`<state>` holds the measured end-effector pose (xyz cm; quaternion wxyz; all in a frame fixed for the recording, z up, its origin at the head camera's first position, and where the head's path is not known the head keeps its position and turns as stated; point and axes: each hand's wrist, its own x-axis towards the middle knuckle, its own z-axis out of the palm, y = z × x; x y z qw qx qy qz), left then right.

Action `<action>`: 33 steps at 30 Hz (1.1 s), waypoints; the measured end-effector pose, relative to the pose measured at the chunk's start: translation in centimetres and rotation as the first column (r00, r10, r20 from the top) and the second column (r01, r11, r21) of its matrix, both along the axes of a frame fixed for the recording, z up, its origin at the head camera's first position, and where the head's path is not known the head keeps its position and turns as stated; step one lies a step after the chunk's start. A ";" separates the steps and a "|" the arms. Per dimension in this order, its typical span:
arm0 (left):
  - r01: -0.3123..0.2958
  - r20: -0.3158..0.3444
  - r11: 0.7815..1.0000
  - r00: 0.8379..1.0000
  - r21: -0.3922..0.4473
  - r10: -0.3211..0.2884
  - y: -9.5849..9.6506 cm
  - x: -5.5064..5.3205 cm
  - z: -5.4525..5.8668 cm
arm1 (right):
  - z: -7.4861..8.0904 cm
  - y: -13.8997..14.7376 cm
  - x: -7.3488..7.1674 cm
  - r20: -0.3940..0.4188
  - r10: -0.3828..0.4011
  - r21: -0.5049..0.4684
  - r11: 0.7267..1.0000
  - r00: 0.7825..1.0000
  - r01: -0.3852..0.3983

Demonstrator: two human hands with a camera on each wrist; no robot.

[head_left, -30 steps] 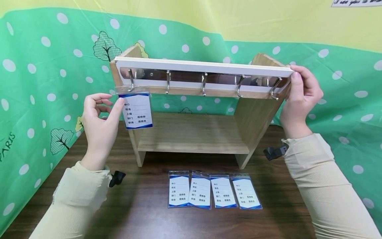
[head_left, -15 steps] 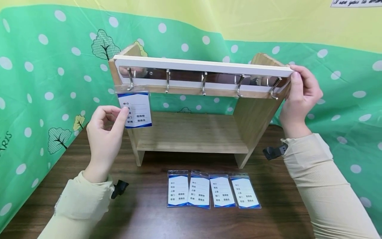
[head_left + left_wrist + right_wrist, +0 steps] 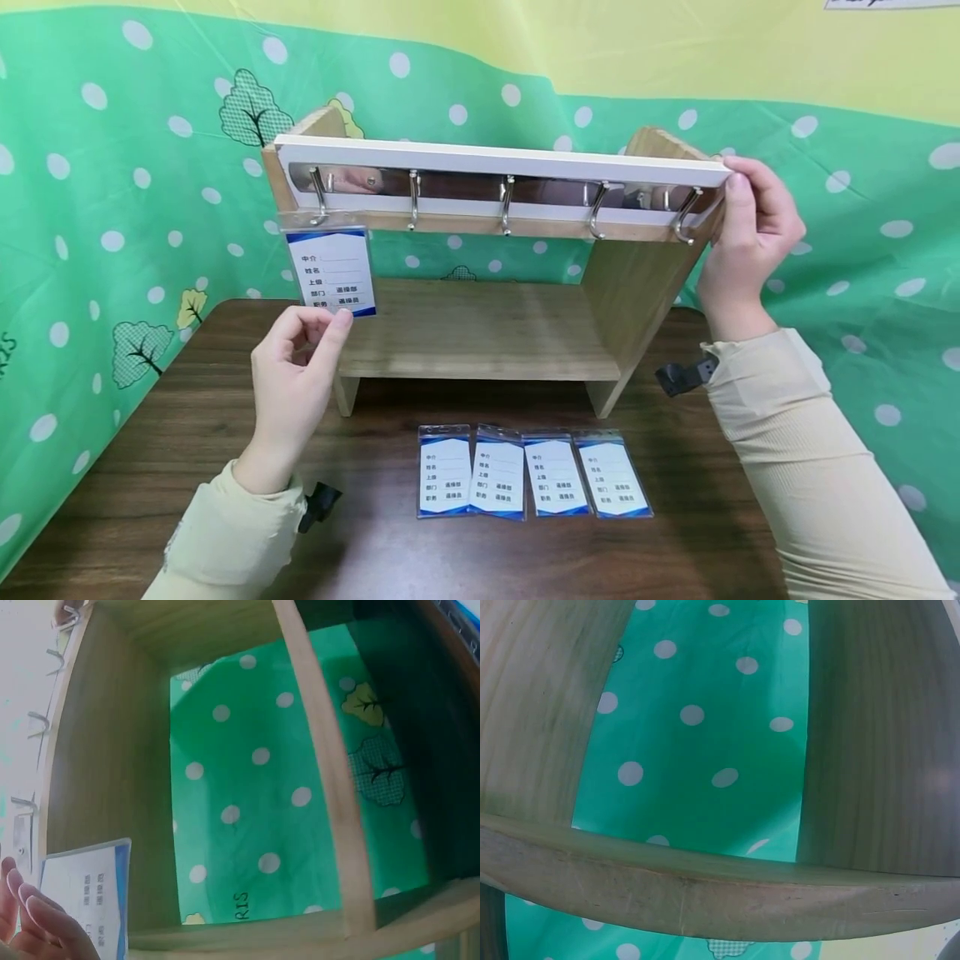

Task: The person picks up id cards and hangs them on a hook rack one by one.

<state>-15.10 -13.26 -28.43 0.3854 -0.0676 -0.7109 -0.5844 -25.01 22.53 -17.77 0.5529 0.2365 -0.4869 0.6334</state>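
Note:
A clear-sleeved name badge [image 3: 333,271] with blue corners hangs from the leftmost hook [image 3: 318,196] of a white hook rail [image 3: 480,158]. My left hand [image 3: 296,367] is just below and in front of the badge's lower edge, fingers loosely bent; it holds nothing that I can see. In the left wrist view the fingers [image 3: 45,922] overlap the badge [image 3: 86,889]. My right hand [image 3: 753,242] grips the rail's right end between thumb and fingers; the right wrist view does not show that hand.
The rail sits along the front top of a wooden shelf [image 3: 480,329], its other hooks [image 3: 507,205] bare. Several more badges [image 3: 498,475] lie side by side on the dark wooden table [image 3: 375,550] before the shelf. A green dotted cloth [image 3: 112,167] hangs behind.
My left hand has come down and to the right, from beside the hanging badge's upper left to its bottom edge. The badge stays on its hook, and my right hand keeps its grip.

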 end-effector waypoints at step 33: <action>0.203 0.239 0.975 0.955 -0.089 -0.177 2.9 0.6 -3.7 | -0.6 0.8 -1.0 0.017 -0.020 0.004 1.000 1.000 0.020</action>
